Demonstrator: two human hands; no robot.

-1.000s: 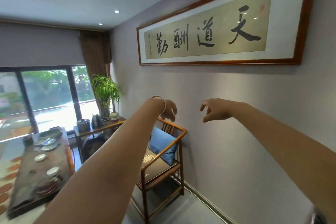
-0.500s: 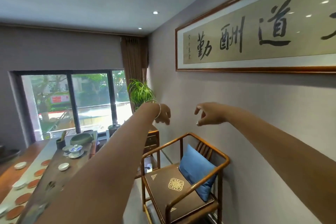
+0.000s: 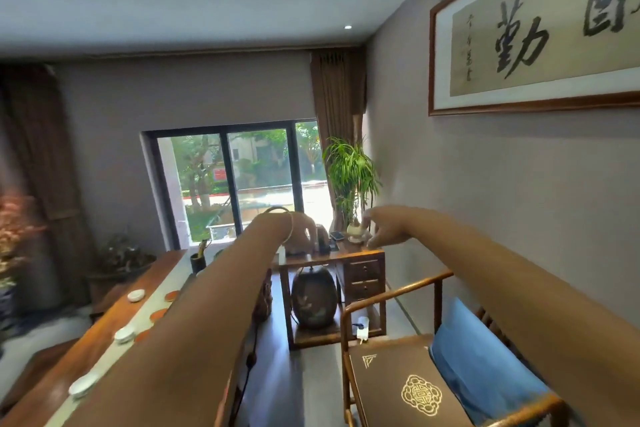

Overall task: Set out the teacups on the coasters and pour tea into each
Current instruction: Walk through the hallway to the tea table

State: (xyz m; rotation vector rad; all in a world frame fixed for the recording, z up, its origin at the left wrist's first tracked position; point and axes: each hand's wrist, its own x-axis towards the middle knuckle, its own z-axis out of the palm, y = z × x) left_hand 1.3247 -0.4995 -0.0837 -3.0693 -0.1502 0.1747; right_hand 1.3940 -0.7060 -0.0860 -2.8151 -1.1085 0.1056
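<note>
Both my arms are stretched out at chest height, away from the work. My left hand [image 3: 300, 231] hangs limp with fingers curled down, holding nothing; my right hand [image 3: 382, 229] is loosely open, also empty. The cups [image 3: 124, 335] sit along the long surface [image 3: 62, 388] at my lower left, beside the round coasters [image 3: 158, 315], some apparently not yet on them. I'd judge the setting-out step is barely under way. Next I need to turn left, look down and reach for a cup.
</note>
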